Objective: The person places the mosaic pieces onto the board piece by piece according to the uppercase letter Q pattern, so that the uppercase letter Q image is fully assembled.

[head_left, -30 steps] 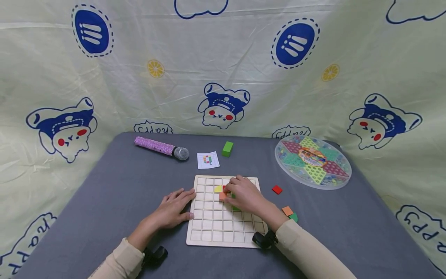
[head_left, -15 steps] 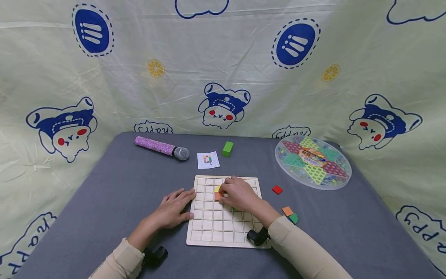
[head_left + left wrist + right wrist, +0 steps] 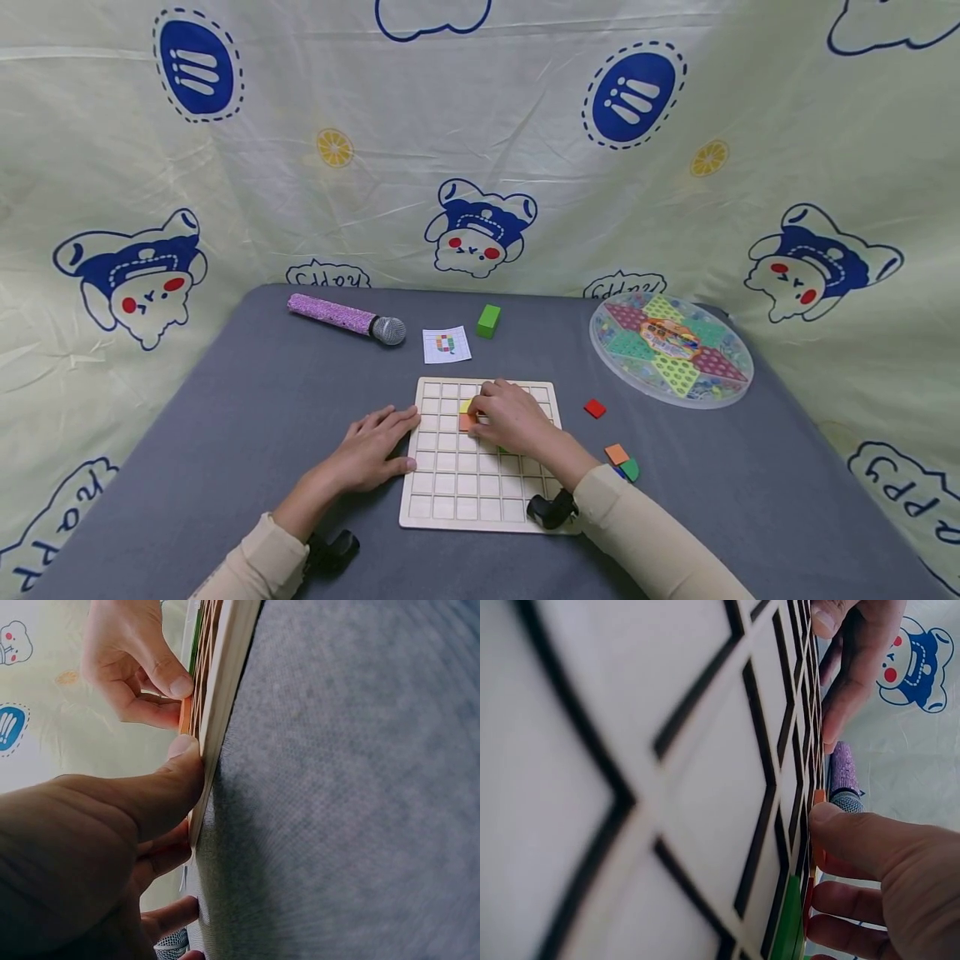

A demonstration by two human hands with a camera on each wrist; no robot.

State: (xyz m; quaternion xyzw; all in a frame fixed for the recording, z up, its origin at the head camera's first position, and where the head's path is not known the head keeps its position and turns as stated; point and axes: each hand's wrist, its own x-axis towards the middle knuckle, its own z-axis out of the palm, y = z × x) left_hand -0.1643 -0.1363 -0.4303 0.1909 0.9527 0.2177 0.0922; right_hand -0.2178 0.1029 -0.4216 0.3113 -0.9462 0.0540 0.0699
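A wooden grid board (image 3: 457, 507) lies on the grey-covered table. My right hand (image 3: 513, 421) pinches an orange square tile (image 3: 467, 422) between thumb and fingers on the board, just below a yellow tile (image 3: 466, 406). In the right wrist view, the thumb lies on the orange tile (image 3: 819, 855), with a green piece (image 3: 786, 922) and some red beside it. My right hand covers much of these pieces from the head view. My left hand (image 3: 371, 450) rests with extended fingers at the board's left edge, its thumb (image 3: 184, 769) touching the rim.
Right of the board lie a red tile (image 3: 595, 408), an orange tile (image 3: 617, 454), a rounded green piece (image 3: 629, 471) and a partly hidden blue one. Behind are a purple microphone (image 3: 333, 313), a pattern card (image 3: 447, 344), a green block (image 3: 488, 321) and a round game box (image 3: 607, 354).
My right hand has moved slightly left with the orange tile, which now sits below the yellow tile; in the last half second it barely moved. My left hand has stayed at the board's edge.
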